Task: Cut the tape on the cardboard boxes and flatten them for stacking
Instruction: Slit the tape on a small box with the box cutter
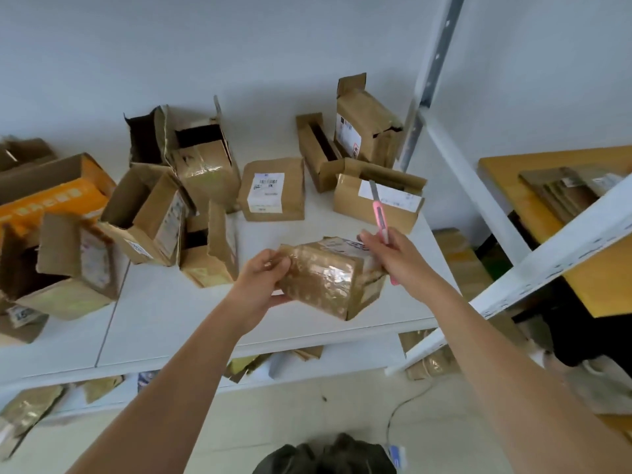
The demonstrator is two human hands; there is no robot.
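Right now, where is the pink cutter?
In the head view, right of centre: the right hand holds the pink cutter, blade up, beside the taped box that the left hand grips.

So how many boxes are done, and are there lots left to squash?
Some look done: flattened cardboard lies stacked on the yellow table. Right now the left hand holds a taped box, still whole, while the right hand holds a pink cutter, blade up. Plenty left: about ten opened boxes on the white shelf are not flat yet.
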